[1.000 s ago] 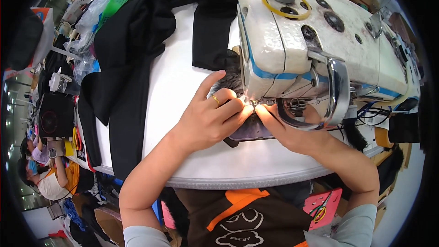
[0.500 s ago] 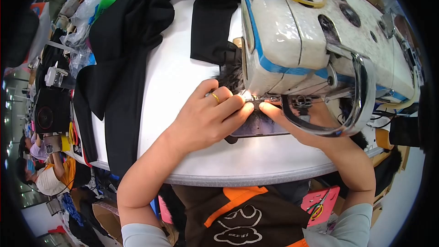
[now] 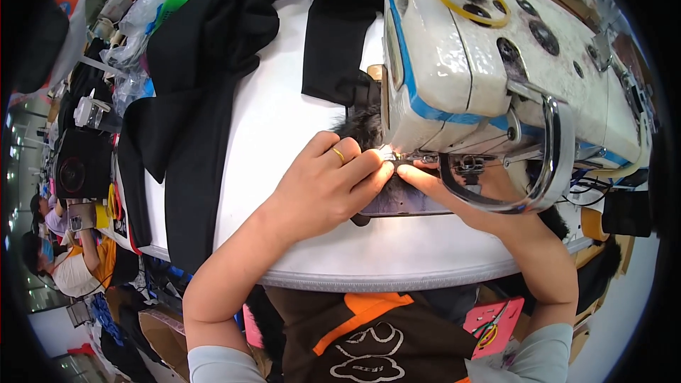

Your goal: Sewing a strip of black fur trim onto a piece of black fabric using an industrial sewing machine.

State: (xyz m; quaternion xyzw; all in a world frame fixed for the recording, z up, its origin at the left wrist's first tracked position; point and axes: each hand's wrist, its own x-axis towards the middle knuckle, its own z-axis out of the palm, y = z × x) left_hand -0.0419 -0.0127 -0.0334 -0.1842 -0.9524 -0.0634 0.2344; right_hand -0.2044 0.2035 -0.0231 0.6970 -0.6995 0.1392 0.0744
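1. Just past the left hand (image 3: 323, 181), to its right, the sewing machine (image 3: 454, 71) has a light on. Dark fur (image 3: 362, 126) lies at the fingertips and behind that hand.
2. Its fingers are curled, and thumb and pointer seem to pinch the fur.
3. Beside it, the right hand (image 3: 464, 213) is half curled. A shiny metal loop (image 3: 560, 142) hides some, so I cannot tell its grip.
4. This looks like the lining-up step; the next move calls for small, steady pushes, fingertips kept safe.
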